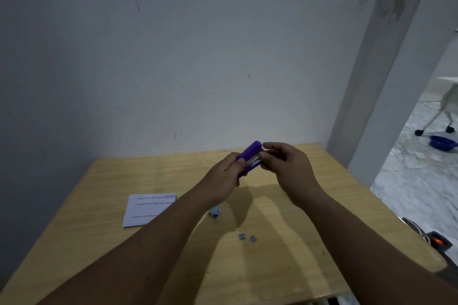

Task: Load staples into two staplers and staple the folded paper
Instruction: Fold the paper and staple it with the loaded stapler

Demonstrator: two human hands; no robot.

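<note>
The pale wooden tabletop [309, 218] butts against the wall at its far edge, with wide bare room along its near edge. One purple stapler [250, 157] is held up over the far middle, the left hand [224, 181] clenched around its rear, the right hand [285, 163] pinching its open metal front. One folded paper [148, 209] lies flat toward the left edge. A second, pale stapler [215, 212] peeks from under the left wrist. Two small grey staple strips [247, 238] rest near the middle.

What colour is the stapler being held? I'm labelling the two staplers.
Purple, seen in the head view: the stapler held up between both hands.
</note>
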